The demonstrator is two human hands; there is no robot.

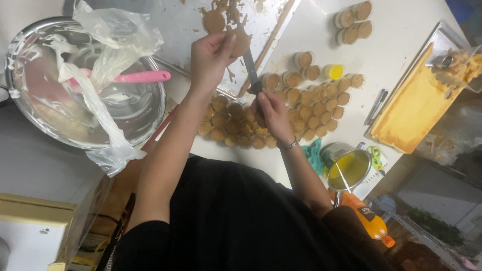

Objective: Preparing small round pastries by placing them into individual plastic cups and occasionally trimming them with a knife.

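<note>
My left hand [210,56] is raised over the table and pinches a round brown cake disc [241,42] between its fingertips. Just below it, my right hand [271,113] grips the dark handle of a knife [250,70], whose blade points up at the disc's edge. Under both hands stand several small round cups [306,108] filled with brown cake, packed tightly together. Another brown disc [214,21] lies on a crumb-strewn metal sheet [175,25] beyond my left hand.
A large steel bowl [30,100] at the left holds a pink spatula [143,77] and a crumpled plastic bag [118,37]. At the right are a tray with a yellow cake slab [414,108], a pen [375,105], a small pot of yellow liquid [349,166], green scissors [376,155] and an orange bottle [369,221].
</note>
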